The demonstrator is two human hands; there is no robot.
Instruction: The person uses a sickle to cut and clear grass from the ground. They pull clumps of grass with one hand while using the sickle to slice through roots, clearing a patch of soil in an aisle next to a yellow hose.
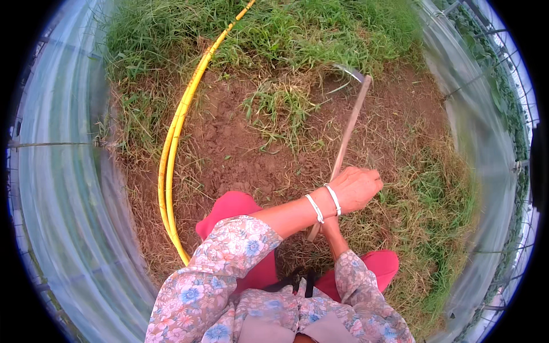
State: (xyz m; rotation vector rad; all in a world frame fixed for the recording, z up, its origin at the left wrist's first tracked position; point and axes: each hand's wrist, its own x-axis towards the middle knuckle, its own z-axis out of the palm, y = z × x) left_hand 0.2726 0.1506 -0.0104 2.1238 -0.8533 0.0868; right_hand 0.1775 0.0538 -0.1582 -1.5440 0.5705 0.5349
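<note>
A sickle [350,126] with a long wooden handle and a thin curved blade slants over the soil, its blade at the edge of the grass. My right hand [330,225] is closed around the lower handle, mostly covered by my left wrist. Across it reaches my left arm, with two white bands at the wrist. My left hand [357,187] is closed, to the right of the handle; whatever its fingers hold, if anything, is hidden. A grass clump [281,111] stands on the bare soil left of the sickle.
A yellow hose [174,137] curves along the left, lying doubled. Tall grass [269,31] grows beyond the brown soil [220,134]. Dry cut grass [412,183] lies on the right. Plastic sheeting walls both sides, the left sheet [63,171] and right sheet [480,131].
</note>
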